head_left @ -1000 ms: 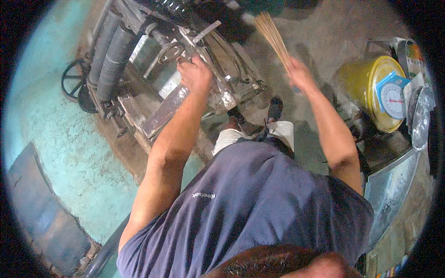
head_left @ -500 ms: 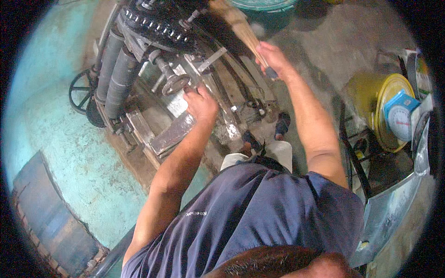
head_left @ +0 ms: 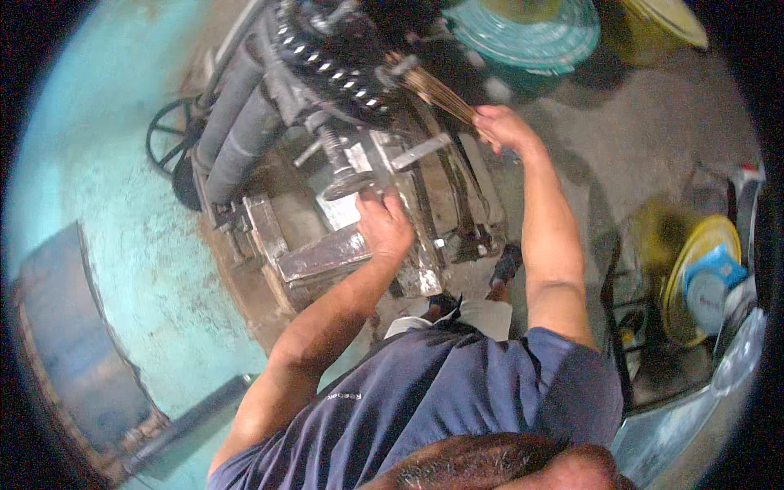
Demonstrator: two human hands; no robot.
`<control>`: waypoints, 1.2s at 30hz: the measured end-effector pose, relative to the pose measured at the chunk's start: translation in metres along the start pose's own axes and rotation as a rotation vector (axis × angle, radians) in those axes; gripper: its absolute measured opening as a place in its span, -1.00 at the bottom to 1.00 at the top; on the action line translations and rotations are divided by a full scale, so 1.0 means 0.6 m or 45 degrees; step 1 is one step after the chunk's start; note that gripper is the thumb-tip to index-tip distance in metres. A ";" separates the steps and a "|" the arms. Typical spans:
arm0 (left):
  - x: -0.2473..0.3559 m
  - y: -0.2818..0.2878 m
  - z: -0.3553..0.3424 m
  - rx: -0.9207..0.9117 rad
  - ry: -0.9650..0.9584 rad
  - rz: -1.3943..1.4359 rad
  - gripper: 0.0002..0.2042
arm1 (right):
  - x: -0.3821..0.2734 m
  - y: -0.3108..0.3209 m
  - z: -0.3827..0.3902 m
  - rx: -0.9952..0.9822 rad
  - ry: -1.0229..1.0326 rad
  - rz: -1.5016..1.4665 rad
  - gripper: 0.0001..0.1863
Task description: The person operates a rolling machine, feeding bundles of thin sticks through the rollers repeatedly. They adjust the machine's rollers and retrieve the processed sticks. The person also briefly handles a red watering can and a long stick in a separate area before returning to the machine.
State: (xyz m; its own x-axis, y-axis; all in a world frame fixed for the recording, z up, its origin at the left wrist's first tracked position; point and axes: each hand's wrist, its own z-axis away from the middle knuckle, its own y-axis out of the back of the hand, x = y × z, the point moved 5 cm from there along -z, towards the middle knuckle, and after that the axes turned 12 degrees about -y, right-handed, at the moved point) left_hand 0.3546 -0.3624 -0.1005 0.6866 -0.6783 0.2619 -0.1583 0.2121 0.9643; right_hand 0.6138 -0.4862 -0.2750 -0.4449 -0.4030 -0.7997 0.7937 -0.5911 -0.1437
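Observation:
A dark machine with rollers and a row of shiny metal teeth or bolts stands in front of me on the left. My left hand is closed at the lower rim of its small metal handwheel, which sits on a threaded shaft; the fingertips are partly hidden. In my right hand is a straw hand broom, gripped by its narrow end. Its bristles point up and left to the machine, where their tips are hard to make out among the dark parts.
A spoked wheel juts from the machine's left side by the turquoise wall. At the back are a green basin and a yellow container. A blue scale rests on a yellow bucket at right.
The view has shifted, so the machine sits lower and further right in it. My right hand has brought the broom in against the machine. My left hand stays at the handwheel.

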 end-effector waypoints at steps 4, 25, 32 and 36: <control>-0.010 -0.005 0.005 -0.036 0.024 -0.048 -0.48 | -0.015 0.019 0.009 -0.089 -0.079 0.237 -0.73; -0.001 0.018 0.005 -0.115 0.124 0.057 -0.43 | 0.074 0.071 0.200 0.240 -0.384 0.391 -0.72; 0.015 0.016 0.008 0.004 -0.011 0.159 -0.42 | 0.215 0.066 0.384 0.670 -0.167 0.046 -0.57; 0.001 0.007 0.014 0.068 -0.012 0.216 -0.43 | 0.221 0.020 0.503 0.658 -0.397 -0.221 -0.27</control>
State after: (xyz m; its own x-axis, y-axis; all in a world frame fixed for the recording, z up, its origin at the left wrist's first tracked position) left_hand 0.3480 -0.3678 -0.0957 0.6403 -0.6426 0.4209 -0.3088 0.2864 0.9070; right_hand 0.4389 -0.7574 -0.2070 -0.7111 -0.4097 -0.5714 0.4308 -0.8961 0.1064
